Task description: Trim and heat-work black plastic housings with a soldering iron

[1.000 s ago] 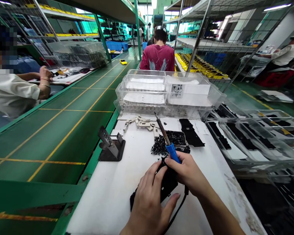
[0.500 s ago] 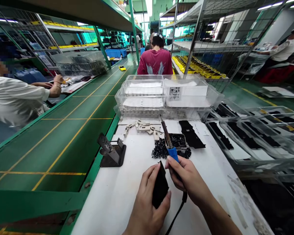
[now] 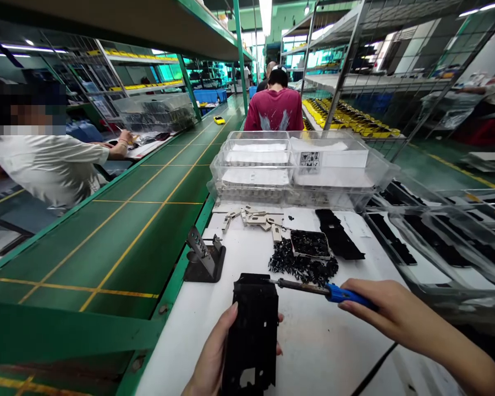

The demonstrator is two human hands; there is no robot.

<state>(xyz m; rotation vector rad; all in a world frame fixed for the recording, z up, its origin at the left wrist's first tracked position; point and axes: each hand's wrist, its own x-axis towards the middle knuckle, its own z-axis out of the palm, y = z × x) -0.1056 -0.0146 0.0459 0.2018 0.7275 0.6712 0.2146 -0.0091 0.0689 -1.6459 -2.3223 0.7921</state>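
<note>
Conveyor, green and smooth with yellow lines, runs beside the white table. Stacked trays of clear, glossy plastic stand at the table's far end. Black panel, matt, thin, roughly rectangular and pierced by openings, lies in the left hand, thumb and fingertips gripping opposite long edges. Soldering iron, blue-handled with a slender metal shaft, is pinched by the right hand; its tip lies at the panel's upper right corner, contact uncertain. The step appears to be tip work on that corner, calling for a steady panel and light pressure. Off-white blocks precede shiny black slivers, the smallest.
</note>
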